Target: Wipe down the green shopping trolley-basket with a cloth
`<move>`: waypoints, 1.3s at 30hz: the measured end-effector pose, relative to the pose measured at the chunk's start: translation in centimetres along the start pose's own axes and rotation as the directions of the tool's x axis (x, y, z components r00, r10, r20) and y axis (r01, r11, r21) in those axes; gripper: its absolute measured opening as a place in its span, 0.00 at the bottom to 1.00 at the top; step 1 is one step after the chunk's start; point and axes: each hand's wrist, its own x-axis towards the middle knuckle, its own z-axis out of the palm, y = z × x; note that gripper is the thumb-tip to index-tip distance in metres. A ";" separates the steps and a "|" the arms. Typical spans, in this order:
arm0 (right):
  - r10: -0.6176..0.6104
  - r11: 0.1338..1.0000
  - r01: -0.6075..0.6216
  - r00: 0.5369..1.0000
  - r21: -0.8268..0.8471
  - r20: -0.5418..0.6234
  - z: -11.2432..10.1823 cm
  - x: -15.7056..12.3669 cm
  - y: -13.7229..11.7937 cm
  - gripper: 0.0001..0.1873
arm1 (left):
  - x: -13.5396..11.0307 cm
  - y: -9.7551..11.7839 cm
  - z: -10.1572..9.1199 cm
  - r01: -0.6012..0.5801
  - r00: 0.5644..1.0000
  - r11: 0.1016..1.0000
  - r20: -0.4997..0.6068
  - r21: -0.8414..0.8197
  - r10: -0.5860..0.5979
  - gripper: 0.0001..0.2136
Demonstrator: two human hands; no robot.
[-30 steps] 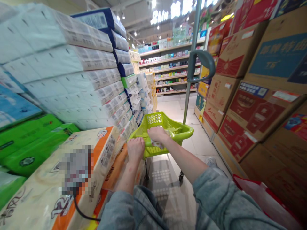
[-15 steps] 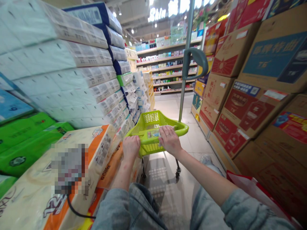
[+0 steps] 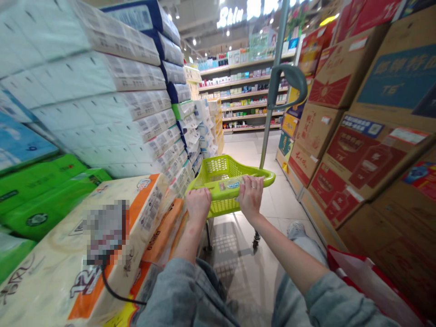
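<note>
Green plastic-wrapped packs (image 3: 36,204) sit low on the far left, beneath blue-and-white packs (image 3: 20,143). Behind them, tall stacks of pale toilet-roll bales (image 3: 91,91) rise in tilted rows along the aisle. In front lies a cream-and-orange bale (image 3: 54,268), partly covered by a pixelated patch (image 3: 104,231) from which a black cable (image 3: 114,293) hangs. The grey left sleeve (image 3: 177,290) reaches out from the bottom edge to the left hand (image 3: 198,204), which sits curled over the near rim of a lime-green plastic basket (image 3: 225,206); its fingertips are out of sight behind the rim. The basket rides on a wheeled trolley, with a small packet (image 3: 231,184), white with a blue label, lying across its top just inside the rim. The right hand (image 3: 250,197) lies a narrow way from the left, its ringed fingers (image 3: 255,184) stretched forward on the rim and touching the packet's end; whether they close on anything is hard to tell. With both hands set close together at the near rim, the basket looks steady and centred between the stacks. Just beyond it rises a metal pole (image 3: 270,122) topped by a curved grey handle (image 3: 289,79). Distant shelves (image 3: 245,93) close the aisle. Farther right, printed cardboard boxes (image 3: 364,154) tower over a white bag with red edges (image 3: 369,284), beside the grey right sleeve (image 3: 340,299).
</note>
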 end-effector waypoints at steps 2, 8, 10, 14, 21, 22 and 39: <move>-0.036 0.998 0.036 0.999 0.042 0.013 0.6 -1.0 -1.8 0.20 | -0.1 1.2 -0.1 0.002 1.000 1.000 -0.006 -0.024 -0.002 0.22; -0.300 0.954 0.293 0.942 0.066 0.152 0.2 -1.6 -1.2 0.24 | 0.1 4.0 -0.9 -0.090 0.993 0.983 0.057 -0.163 0.101 0.23; -0.361 0.932 0.356 0.908 0.065 0.212 -0.4 -0.5 1.0 0.24 | 0.3 4.5 -1.1 -0.131 0.986 0.972 0.077 -0.197 0.148 0.24; -0.327 0.944 0.330 0.915 0.031 0.237 -1.6 2.5 6.0 0.23 | 0.6 5.1 -1.3 -0.152 0.979 0.961 0.101 -0.231 0.179 0.24; -0.189 0.982 0.187 0.968 0.031 0.165 -1.9 3.5 6.9 0.22 | 1.2 6.2 -1.9 -0.131 0.966 0.963 0.187 -0.235 0.177 0.24; -0.201 0.980 0.198 0.966 0.038 0.160 -2.0 3.0 6.2 0.22 | 1.3 6.2 -2.0 -0.141 0.961 0.960 0.201 -0.240 0.191 0.24; -0.088 0.947 0.307 0.530 -0.094 0.843 -3.0 10.3 3.1 0.22 | 1.5 6.5 -2.8 -0.333 0.874 0.875 0.233 -0.351 0.426 0.23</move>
